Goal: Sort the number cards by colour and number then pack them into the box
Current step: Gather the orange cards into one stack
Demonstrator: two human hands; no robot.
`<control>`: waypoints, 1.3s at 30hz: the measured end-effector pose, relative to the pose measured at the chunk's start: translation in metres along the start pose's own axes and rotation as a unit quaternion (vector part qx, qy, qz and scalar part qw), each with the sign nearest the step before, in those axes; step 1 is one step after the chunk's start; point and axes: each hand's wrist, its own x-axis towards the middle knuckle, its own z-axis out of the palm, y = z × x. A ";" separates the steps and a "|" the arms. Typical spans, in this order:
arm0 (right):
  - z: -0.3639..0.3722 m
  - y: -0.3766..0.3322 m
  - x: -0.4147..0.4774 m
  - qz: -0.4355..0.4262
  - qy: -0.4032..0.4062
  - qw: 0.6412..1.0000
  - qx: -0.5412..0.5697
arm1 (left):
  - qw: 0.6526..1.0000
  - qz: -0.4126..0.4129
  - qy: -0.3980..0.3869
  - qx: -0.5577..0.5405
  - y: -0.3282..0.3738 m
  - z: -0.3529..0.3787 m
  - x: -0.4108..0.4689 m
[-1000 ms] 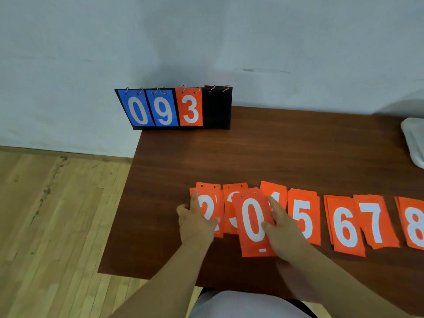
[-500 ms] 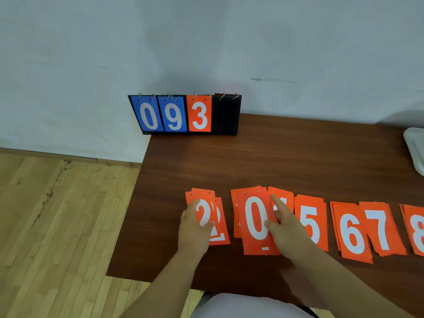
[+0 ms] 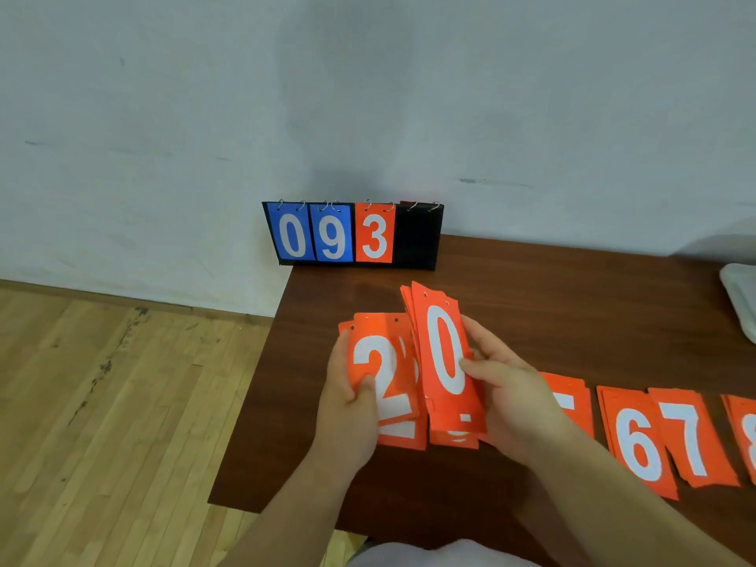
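The 2 pile (image 3: 380, 374) is gripped by the left hand (image 3: 347, 407) and the 0 pile (image 3: 446, 349) by the right hand (image 3: 511, 394), both held just over the table (image 3: 532, 300). Edges should be lined up and held tight so no card slips.

Tilted orange 2 stack (image 3: 380, 378) beside tilted 0 stack (image 3: 444, 349), flat orange 6 pile (image 3: 638, 441) and 7 pile (image 3: 687, 437) rightward
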 end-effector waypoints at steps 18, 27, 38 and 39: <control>0.019 0.018 -0.016 -0.074 0.116 0.969 -0.207 | 0.986 0.057 -0.107 -0.112 0.041 0.015 -0.028; 0.008 0.030 -0.021 -0.074 0.117 0.961 -0.238 | 0.982 0.025 -0.172 -0.075 0.031 0.033 -0.021; -0.066 0.044 -0.028 -0.023 0.186 0.890 -0.416 | 0.965 -0.084 -0.083 0.236 -0.047 0.091 0.040; -0.074 0.047 -0.031 -0.011 0.193 0.888 -0.418 | 0.960 -0.086 -0.079 0.254 -0.052 0.101 0.043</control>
